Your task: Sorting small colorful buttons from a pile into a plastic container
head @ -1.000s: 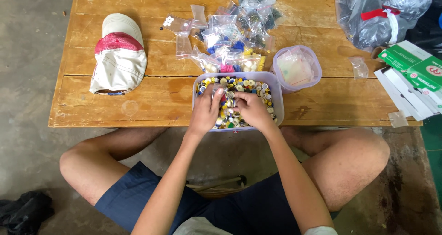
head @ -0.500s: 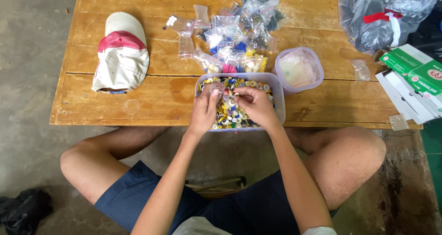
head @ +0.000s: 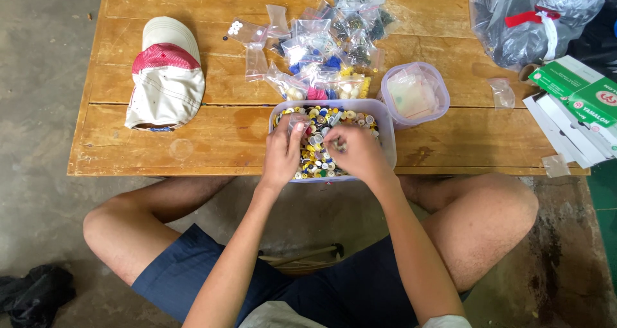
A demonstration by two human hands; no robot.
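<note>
While over table [head: 193,141]: both hands [head: 321,151] in button tub [head: 388,135].

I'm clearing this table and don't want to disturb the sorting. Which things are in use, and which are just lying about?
In use:
left hand
right hand
tub of coloured buttons
small clear bags
round lidded tub

Lying about:
cap
grey plastic sack
green boxes

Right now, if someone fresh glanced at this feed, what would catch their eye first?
Probably the clear tub heaped with colourful buttons at the near edge of the wooden table, with the left hand and right hand both sunk in it. Behind it lies a heap of small clear bags. A red-and-white cap lies to the left.
</note>
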